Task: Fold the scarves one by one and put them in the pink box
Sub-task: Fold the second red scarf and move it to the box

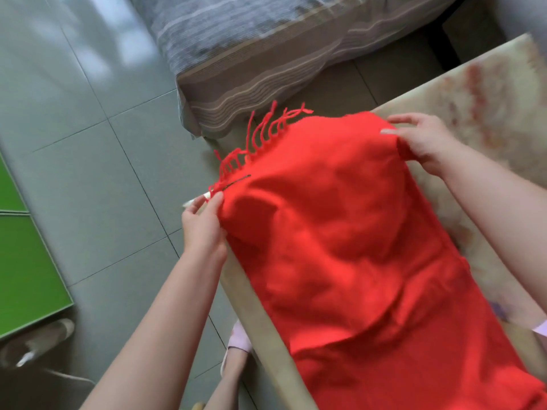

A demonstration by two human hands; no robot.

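One bench (488, 93), marbled top, carries the red scarf (340, 247) lengthwise, far end lifted and billowing; left grip (202, 223) pinches the fringed corner past the bench edge, right grip (423, 143) pinches the opposite corner. Risk: uneven pull could skew the fold; loose fringe (266, 128) could drag cloth floorward; pink box not seen

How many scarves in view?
1. The red scarf lies along the table; the left hand and right hand hold the corners of its fringed end. Others may be out of frame.
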